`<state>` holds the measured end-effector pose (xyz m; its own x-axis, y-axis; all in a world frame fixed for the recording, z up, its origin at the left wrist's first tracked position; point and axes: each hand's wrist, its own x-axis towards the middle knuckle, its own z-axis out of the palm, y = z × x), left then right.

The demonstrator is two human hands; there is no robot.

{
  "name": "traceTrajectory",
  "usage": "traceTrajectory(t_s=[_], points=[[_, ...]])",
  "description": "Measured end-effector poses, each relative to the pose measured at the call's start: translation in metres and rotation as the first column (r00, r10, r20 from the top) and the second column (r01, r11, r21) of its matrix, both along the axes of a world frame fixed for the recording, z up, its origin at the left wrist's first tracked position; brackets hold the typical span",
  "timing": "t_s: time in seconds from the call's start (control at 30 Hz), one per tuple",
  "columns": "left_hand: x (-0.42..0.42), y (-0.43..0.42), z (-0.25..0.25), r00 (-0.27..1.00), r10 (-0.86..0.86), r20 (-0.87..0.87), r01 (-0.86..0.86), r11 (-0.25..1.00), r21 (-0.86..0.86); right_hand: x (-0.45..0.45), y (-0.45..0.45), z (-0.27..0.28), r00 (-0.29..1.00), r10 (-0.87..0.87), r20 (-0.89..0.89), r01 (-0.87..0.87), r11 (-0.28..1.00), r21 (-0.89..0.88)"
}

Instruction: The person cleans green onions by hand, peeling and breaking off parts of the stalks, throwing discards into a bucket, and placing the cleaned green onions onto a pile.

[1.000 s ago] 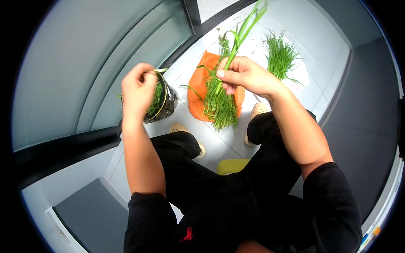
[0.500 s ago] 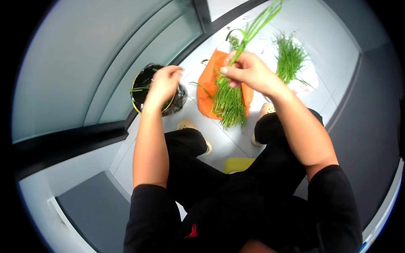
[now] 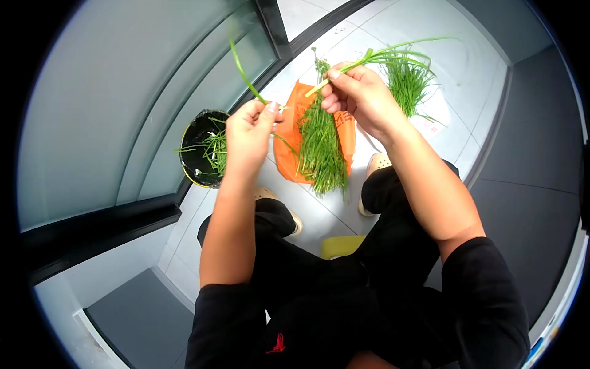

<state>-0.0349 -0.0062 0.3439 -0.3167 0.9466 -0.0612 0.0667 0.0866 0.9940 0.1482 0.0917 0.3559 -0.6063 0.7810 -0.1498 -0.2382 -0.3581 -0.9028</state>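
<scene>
Between the pinched fingers (image 3: 271,110) of the left hand (image 3: 249,132) is one green blade (image 3: 241,71); the right hand (image 3: 362,98) grips one bunch (image 3: 376,57). Below the fingers, one pile (image 3: 322,150) lies on one orange bag (image 3: 284,154); rightward, a second pile (image 3: 410,92); leftward, one bucket (image 3: 184,165).

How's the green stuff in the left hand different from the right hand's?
The left hand pinches what looks like one thin blade; the right hand holds a small bunch. In the picture, the blade points up and left; the bunch spreads right. Both are long and green.
</scene>
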Motion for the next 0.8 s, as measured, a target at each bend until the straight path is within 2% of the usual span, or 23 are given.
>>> traceTrajectory(t_s=[0.1, 0.2, 0.23, 0.3, 0.33, 0.4, 0.43, 0.5, 0.53, 0.57, 0.63, 0.7, 0.73, 0.8], points=[[-0.037, 0.000, 0.001, 0.951, 0.100, -0.293, -0.125, 0.990, -0.068, 0.002, 0.001, 0.003, 1.000, 0.027, -0.010, -0.027, 1.000, -0.003], [-0.091, -0.008, -0.005, 0.921, 0.191, -0.339, -0.234, 0.968, -0.090, 0.003, -0.002, 0.002, 0.999, 0.034, 0.002, -0.034, 0.999, -0.007], [-0.120, -0.013, -0.015, 0.856, 0.128, -0.500, -0.239, 0.957, -0.163, 0.003, -0.002, 0.001, 0.999, 0.039, 0.007, -0.039, 0.999, -0.011], [-0.146, -0.019, -0.019, 0.582, -0.063, -0.811, -0.427, 0.825, -0.371, 0.003, -0.004, 0.001, 0.999, 0.036, 0.023, -0.036, 0.999, -0.010], [-0.148, -0.021, -0.022, 0.583, -0.062, -0.810, -0.430, 0.823, -0.372, 0.003, -0.005, 0.001, 0.999, 0.033, 0.038, -0.032, 0.999, -0.010], [-0.148, -0.024, -0.021, 0.501, -0.280, -0.819, -0.614, 0.551, -0.565, 0.001, -0.006, 0.001, 0.997, 0.049, 0.060, -0.050, 0.999, 0.004], [-0.142, -0.025, -0.020, 0.502, -0.278, -0.819, -0.617, 0.549, -0.564, 0.000, -0.006, 0.002, 0.995, 0.060, 0.082, -0.062, 0.998, 0.021], [-0.117, -0.023, -0.019, 0.509, -0.181, -0.842, -0.380, 0.830, -0.408, -0.005, -0.008, 0.000, 0.992, 0.073, 0.104, -0.078, 0.996, 0.044], [-0.097, -0.020, -0.019, 0.687, -0.112, -0.718, -0.161, 0.940, -0.301, -0.008, -0.009, -0.001, 0.988, 0.080, 0.129, -0.089, 0.994, 0.064], [-0.072, -0.017, -0.018, 0.834, -0.097, -0.543, 0.034, 0.992, -0.125, -0.010, -0.011, -0.002, 0.989, 0.077, 0.129, -0.085, 0.994, 0.064], [-0.019, -0.016, 0.004, 0.948, -0.137, -0.289, 0.137, 0.990, -0.023, -0.015, -0.017, -0.002, 0.988, 0.139, 0.063, -0.145, 0.983, 0.116], [0.005, -0.013, 0.018, 0.906, -0.128, -0.404, 0.197, 0.971, 0.133, -0.018, -0.021, -0.005, 0.987, 0.152, 0.062, -0.158, 0.979, 0.131], [0.007, -0.012, 0.021, 0.874, -0.104, -0.474, 0.196, 0.969, 0.149, -0.019, -0.023, -0.005, 0.984, 0.161, 0.071, -0.169, 0.978, 0.124], [0.005, -0.009, 0.019, 0.886, -0.091, -0.454, 0.184, 0.969, 0.164, -0.019, -0.024, -0.006, 0.983, 0.172, 0.071, -0.178, 0.980, 0.093]])
